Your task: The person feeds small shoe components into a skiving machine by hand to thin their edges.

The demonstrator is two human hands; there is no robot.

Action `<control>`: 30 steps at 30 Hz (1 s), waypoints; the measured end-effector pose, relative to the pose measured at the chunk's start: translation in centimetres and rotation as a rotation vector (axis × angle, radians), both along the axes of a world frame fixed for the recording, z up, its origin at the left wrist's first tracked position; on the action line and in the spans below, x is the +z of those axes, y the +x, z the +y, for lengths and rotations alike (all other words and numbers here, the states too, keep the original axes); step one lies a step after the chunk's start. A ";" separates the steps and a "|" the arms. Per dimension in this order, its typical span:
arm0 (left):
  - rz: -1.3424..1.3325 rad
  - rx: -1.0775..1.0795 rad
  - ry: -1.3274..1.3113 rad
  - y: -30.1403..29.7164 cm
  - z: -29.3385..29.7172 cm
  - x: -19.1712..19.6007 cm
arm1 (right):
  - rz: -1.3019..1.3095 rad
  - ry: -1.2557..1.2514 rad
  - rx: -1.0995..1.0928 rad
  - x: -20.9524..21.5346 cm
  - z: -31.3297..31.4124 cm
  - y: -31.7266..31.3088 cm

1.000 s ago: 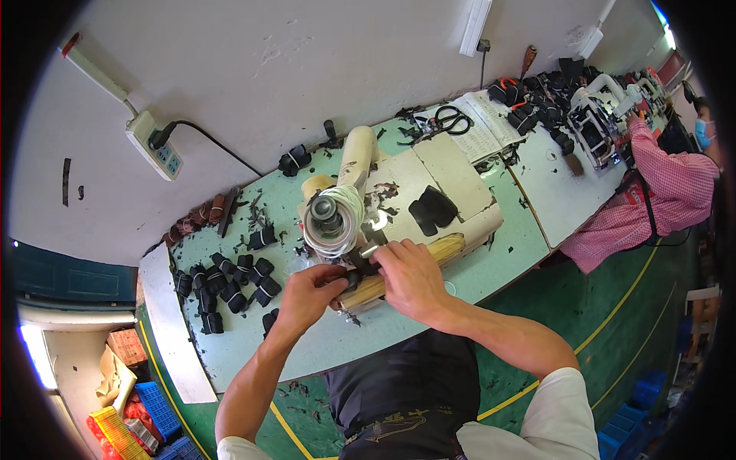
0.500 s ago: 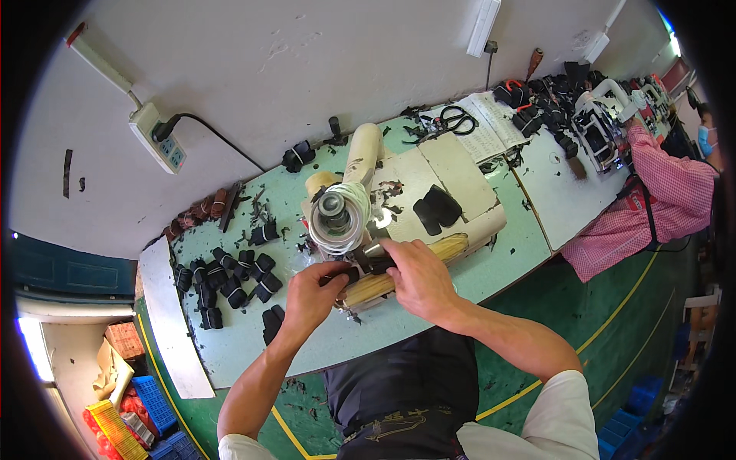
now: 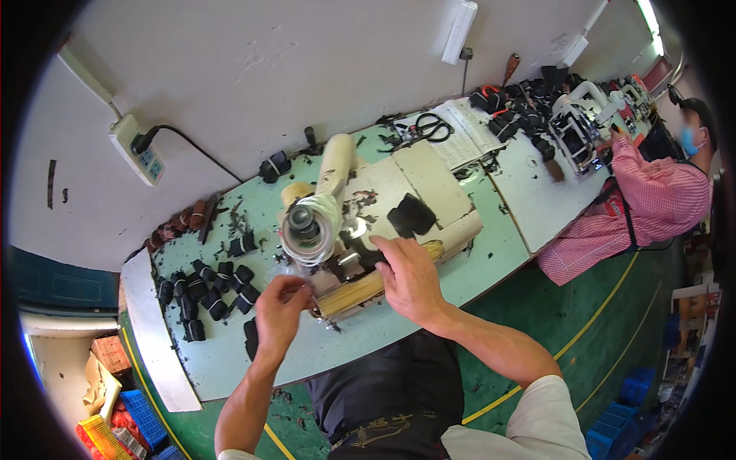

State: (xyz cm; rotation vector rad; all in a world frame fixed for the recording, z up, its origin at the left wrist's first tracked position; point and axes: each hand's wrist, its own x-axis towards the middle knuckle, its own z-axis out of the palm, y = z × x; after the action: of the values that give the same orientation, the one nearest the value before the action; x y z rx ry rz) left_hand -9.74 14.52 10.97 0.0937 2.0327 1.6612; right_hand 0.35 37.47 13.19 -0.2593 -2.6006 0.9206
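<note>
A cream machine (image 3: 458,231) stands on the pale green table, with a round metal-and-white head (image 3: 304,222) at its left. My right hand (image 3: 414,284) is at the machine's front, its fingers and thumb closed around the edge of a black flat piece (image 3: 366,251) beside a small metal part. Left of the machine, my left hand (image 3: 276,313) hangs with thumb and fingertips pinched together; what they hold, if anything, is hidden. A yellowish padded strip (image 3: 351,297) runs along the machine's front between my hands. More black pieces (image 3: 411,216) lie on the machine's top.
Several tied black bundles (image 3: 201,285) lie on the table at left, with brown bundles (image 3: 173,228) behind. Scissors (image 3: 434,128) and written sheets (image 3: 464,136) are at the back. At right, a person in a pink checked garment (image 3: 644,195) is near another machine (image 3: 579,130).
The view has shifted, so the scene sits further left. My left hand has drawn away from the machine's front, and the dark piece it held no longer shows. My right hand stays by the machine.
</note>
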 end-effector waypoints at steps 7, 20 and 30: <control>0.020 0.209 -0.129 1.6 -7.3 -0.8 | 0.084 0.416 -0.152 -3.1 2.7 -1.5; 0.258 0.265 -0.987 8.3 -21.1 -9.9 | -0.126 -0.528 0.409 -5.4 -15.2 2.3; 0.216 0.457 -1.009 8.6 -17.8 -10.1 | -0.331 -0.080 0.385 -13.2 -27.1 -6.2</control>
State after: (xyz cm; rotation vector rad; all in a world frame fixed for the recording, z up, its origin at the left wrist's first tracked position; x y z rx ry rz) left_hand -1.11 -3.27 0.87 -0.5941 2.9682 0.6519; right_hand -5.84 10.33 -0.05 0.0843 -2.9857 1.1994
